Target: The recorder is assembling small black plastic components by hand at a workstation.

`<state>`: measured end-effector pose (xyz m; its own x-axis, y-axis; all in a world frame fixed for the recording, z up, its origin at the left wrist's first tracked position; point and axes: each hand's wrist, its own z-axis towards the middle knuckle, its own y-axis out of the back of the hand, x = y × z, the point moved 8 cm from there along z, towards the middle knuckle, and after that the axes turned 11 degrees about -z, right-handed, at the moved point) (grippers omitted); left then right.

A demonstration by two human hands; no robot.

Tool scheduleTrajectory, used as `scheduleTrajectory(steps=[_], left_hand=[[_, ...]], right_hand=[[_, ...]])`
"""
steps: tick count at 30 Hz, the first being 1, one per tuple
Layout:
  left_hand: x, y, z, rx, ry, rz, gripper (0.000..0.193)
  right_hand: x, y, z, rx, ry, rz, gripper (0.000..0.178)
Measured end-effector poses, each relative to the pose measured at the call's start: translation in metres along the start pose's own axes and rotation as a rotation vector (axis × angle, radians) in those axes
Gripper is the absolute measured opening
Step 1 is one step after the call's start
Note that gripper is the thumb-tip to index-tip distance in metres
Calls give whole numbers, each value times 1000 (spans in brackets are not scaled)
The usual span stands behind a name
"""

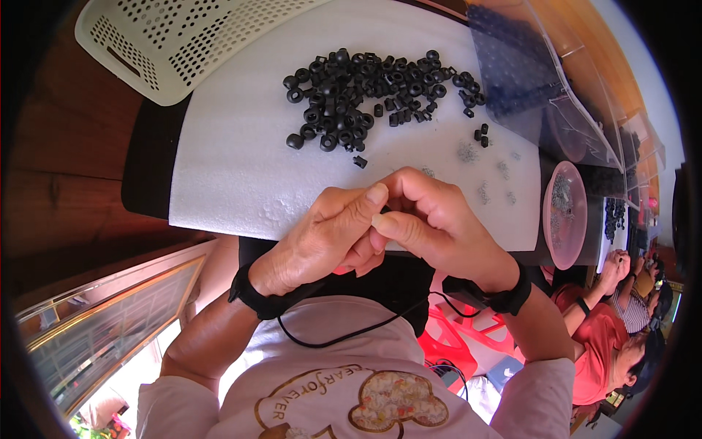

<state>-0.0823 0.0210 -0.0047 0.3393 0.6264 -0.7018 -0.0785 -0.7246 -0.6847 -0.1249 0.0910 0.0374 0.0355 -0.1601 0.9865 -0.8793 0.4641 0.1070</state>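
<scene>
My left hand (338,223) and my right hand (436,223) meet above the near edge of a white foam sheet (227,139). Thumbs and fingertips are pinched together around a small black plastic piece (385,210). Only a sliver of it shows, so its shape is hidden. Beyond my hands lies a loose heap of black plastic pieces (340,102), some round with holes through them, others small and stubby. One stubby black piece (360,162) lies apart, nearest my fingers. To the right are several little clusters of fine grey metal bits (468,152), perhaps springs.
A cream perforated basket (124,55) stands at the far left. Clear plastic bins (512,66) are at the far right, and a pink bowl (570,257) of metal bits sits right of the sheet. Farther right, a person in red (591,358) works at the table.
</scene>
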Motion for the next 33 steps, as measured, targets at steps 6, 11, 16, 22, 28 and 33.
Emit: scheduleTrajectory(steps=[6, 11, 16, 22, 28, 33], left_hand=[[-2, 0, -1, -17, -13, 34, 52], [-8, -7, -4, 52, -116, 91, 51], [0, -7, -7, 83, -65, 61, 55], [-3, -3, -9, 54, -83, 180, 55], [-4, -10, -7, 94, -110, 130, 49], [-2, -5, -9, 72, -109, 110, 47]], right_hand=[[1, -1, 1, -24, 46, -54, 15], [33, 0, -12, -164, 276, -646, 18], [51, 8, -39, -341, 294, -894, 23], [111, 151, -78, -796, -98, -942, 25], [146, 190, -95, -1031, 118, -1010, 26], [74, 92, -12, -404, 160, -970, 29]])
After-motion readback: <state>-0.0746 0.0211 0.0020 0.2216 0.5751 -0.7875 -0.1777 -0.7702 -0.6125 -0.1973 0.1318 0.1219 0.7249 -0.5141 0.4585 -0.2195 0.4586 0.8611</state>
